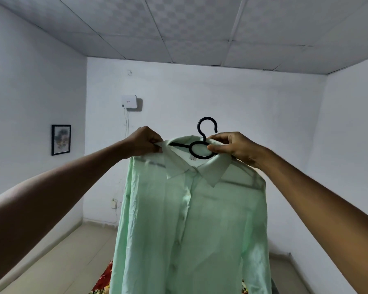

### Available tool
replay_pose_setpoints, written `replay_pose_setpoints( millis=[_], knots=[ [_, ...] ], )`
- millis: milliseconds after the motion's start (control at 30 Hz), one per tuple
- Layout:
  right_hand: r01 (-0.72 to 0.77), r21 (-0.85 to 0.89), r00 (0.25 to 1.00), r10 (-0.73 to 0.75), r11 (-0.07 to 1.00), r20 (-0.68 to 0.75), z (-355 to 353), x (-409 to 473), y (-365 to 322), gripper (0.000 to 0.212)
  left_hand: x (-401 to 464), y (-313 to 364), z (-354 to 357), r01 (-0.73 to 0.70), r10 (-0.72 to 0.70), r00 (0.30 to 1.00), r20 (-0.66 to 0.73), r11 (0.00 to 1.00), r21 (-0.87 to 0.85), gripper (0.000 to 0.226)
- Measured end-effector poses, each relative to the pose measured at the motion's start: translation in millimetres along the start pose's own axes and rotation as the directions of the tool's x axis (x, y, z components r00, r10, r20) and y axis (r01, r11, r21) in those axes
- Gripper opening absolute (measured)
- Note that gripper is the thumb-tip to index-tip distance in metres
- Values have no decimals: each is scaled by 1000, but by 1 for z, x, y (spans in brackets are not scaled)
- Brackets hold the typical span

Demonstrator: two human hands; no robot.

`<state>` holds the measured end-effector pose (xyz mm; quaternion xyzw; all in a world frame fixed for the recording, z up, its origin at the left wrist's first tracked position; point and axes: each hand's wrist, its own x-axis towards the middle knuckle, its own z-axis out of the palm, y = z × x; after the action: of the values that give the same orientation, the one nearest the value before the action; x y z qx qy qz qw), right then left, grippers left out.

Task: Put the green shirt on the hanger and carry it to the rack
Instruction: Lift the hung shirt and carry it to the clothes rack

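Observation:
A pale green shirt (191,219) hangs in front of me at chest height, its front and collar facing me. A black plastic hanger (207,125) sits inside it, hook upright above the collar; its arms show as dark bars through the thin cloth at both shoulders. My left hand (141,143) pinches the left edge of the collar. My right hand (234,146) grips the hanger's round neck ring together with the right side of the collar. No rack is in view.
White walls enclose the room. A white wall box (130,101) and a framed picture (61,139) hang on the walls at the left. Flowered red fabric (103,279) lies low behind the shirt. The tiled floor (57,262) stretches to the far wall.

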<state>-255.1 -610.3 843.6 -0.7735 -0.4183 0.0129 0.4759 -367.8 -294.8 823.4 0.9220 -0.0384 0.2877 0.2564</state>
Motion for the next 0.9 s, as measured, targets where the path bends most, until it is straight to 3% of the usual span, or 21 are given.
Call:
replay_pose_setpoints(
  millis=[100, 233, 333, 467, 667, 767, 900],
  knots=[
    [-63, -1, 964, 62, 998, 260, -13, -11, -3, 42, -1, -4, -5, 6, -7, 1000, -8, 1000, -20, 17],
    [38, -76, 995, -31, 996, 96, -14, -11, 9, 18, -2, -4, -7, -3, 2, 1000, -16, 996, -85, 17],
    [86, -129, 996, -85, 988, 15, -14, -8, 12, 18, -2, 2, -9, 4, -7, 1000, -22, 993, -117, 18],
    [119, -193, 992, -110, 974, 57, -16, -6, 10, 18, 1, 2, -12, 43, -43, 999, 7, 989, -143, 21],
    [102, -152, 993, -92, 983, 72, -18, -7, 15, 18, 0, -4, -12, 75, -72, 997, 22, 978, -194, 19],
    [122, -153, 992, -115, 981, 53, -13, -7, 24, 18, 0, -5, -16, 81, -53, 990, 128, 972, -220, 22],
    [157, -152, 983, -169, 976, -71, -10, -1, 34, 21, 9, 13, -28, 93, 70, 936, 344, 896, -434, 50]
  ],
)
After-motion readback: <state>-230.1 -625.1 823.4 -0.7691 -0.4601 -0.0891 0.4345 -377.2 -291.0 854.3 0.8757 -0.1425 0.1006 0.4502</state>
